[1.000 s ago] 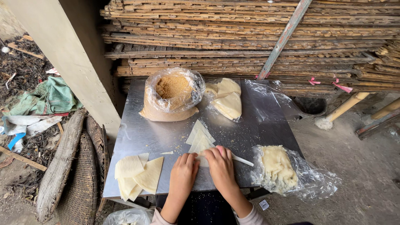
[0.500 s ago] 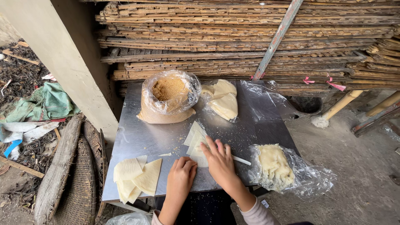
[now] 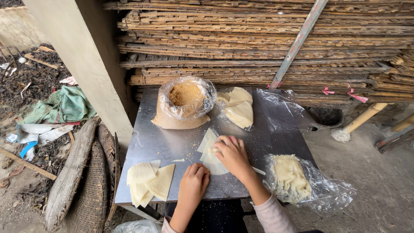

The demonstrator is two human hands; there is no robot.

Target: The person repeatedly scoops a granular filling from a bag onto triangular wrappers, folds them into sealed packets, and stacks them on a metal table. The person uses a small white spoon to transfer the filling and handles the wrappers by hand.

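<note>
My right hand (image 3: pixel 233 155) presses flat on the wrapper (image 3: pixel 211 156), fingers spread, pointing up-left; my left hand (image 3: pixel 194 183) sits curled beside it, holding nothing.

L hand (image 3: pixel 194 180) flat, palm down, fingers together, forearm coming from bottom edge. R hand (image 3: pixel 233 153) fwd of it, fingers curled down, wrist bent, long sleeve.

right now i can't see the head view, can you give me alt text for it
A person's right hand presses on thin pale dough sheets on a steel table, the left hand resting beside them. Around them lie a bag of brown filling, folded wrappers and bagged dough.
</note>
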